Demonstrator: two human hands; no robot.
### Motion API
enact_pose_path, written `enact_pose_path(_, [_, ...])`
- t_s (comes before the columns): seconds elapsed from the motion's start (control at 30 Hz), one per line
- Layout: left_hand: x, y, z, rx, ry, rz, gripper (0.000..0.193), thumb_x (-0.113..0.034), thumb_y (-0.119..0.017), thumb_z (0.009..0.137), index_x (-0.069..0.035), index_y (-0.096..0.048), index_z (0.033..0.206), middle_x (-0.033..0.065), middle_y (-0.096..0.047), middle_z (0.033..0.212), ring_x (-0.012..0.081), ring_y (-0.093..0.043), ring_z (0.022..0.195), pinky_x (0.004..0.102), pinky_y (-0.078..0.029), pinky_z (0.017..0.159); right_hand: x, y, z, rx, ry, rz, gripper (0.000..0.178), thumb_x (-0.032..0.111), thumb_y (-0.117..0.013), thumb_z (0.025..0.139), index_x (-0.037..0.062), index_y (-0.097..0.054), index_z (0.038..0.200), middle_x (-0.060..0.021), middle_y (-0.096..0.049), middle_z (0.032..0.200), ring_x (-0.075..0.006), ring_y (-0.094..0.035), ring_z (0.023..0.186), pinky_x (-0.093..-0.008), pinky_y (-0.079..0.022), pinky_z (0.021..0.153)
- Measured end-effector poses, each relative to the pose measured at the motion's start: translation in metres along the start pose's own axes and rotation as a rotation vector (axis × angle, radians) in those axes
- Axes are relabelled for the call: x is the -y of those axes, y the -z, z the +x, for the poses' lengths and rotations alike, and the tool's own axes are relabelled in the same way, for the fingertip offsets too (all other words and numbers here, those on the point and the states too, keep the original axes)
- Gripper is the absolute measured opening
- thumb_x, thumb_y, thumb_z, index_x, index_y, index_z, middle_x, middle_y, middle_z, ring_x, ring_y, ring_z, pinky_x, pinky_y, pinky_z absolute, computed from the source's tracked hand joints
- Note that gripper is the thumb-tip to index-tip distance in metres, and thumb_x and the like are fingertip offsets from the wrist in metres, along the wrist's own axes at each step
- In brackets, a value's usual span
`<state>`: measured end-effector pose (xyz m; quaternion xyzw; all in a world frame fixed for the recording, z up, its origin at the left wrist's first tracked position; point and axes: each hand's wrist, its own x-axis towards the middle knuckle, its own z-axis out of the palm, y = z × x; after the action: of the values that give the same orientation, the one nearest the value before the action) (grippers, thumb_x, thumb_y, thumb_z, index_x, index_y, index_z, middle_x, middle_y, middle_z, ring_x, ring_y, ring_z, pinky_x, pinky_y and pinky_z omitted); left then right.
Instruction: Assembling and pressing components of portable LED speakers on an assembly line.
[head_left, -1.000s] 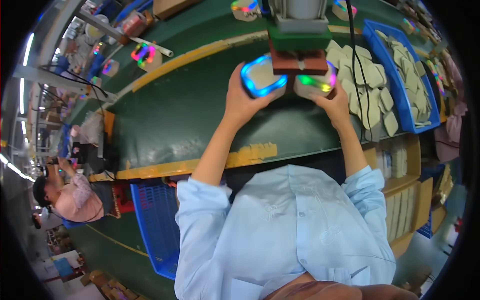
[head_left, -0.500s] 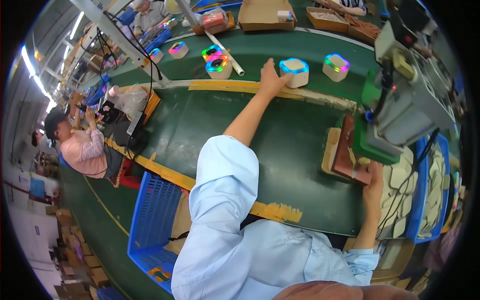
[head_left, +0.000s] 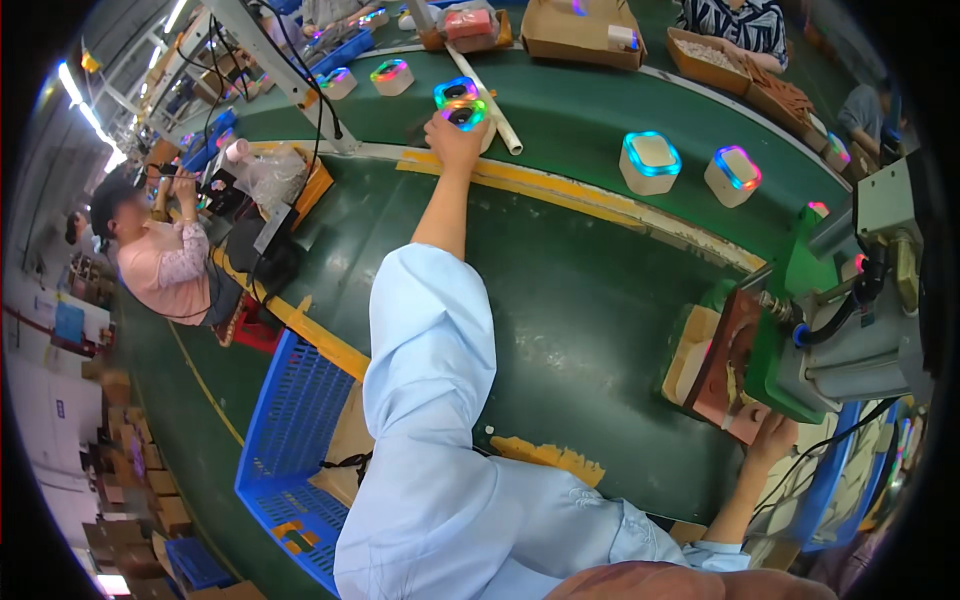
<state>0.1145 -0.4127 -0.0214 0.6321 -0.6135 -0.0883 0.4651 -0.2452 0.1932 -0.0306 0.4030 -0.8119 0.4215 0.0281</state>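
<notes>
My left hand (head_left: 457, 143) reaches across the bench to the green belt, its fingers closed round a small cube speaker (head_left: 464, 114) with a rainbow-lit rim and a dark round driver on top. A similar lit speaker (head_left: 456, 90) sits right behind it. Farther right on the belt stand two cubes with pale tops, one with a blue-lit rim (head_left: 649, 163), the other with a multicoloured rim (head_left: 734, 176). My right hand (head_left: 772, 438) grips the near end of a reddish-brown fixture plate (head_left: 728, 365) under a green-and-grey press (head_left: 800, 340). A pale pad (head_left: 692, 352) lies beside the plate.
A white tube (head_left: 490, 105) lies on the belt behind the held speaker. At the right, a blue bin (head_left: 830, 490) and pale flat pieces flank the press. A blue basket (head_left: 300, 450) stands left of me. Another person (head_left: 165, 245) works at the left.
My left hand has moved left from the blue-lit cube to the rainbow-lit speaker and closed round it. My right hand stays at the fixture plate. The view has shifted.
</notes>
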Motion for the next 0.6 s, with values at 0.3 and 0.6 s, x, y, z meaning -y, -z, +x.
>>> enact_pose_path(0.3, [-0.086,0.148,-0.154,0.671,-0.251,-0.528,0.075,-0.021,-0.084,0.067,-0.005,-0.054,0.133,0.0106,-0.06,0.126,0.0229,-0.06,0.117,0.0357,-0.047,0.102,0.022,-0.005,-0.078,0.206,0.034,-0.324,0.045,0.018,-0.062,0.096,-0.0004,-0.053,0.135,-0.0257,-0.045,0.145,-0.0429,-0.046,0.131,-0.0459,-0.039,0.106])
enact_pose_path(0.6, [-0.092,0.217,-0.342,1.164,-0.736,-0.577,0.098,-0.034,-0.088,0.064,-0.002,-0.041,0.144,0.0207,-0.046,0.142,0.0395,-0.042,0.133,0.0462,-0.037,0.111,0.068,-0.017,-0.107,0.088,0.211,-0.417,0.049,0.013,-0.075,0.084,-0.0007,-0.06,0.128,-0.024,-0.056,0.132,-0.0419,-0.053,0.12,-0.0459,-0.043,0.103])
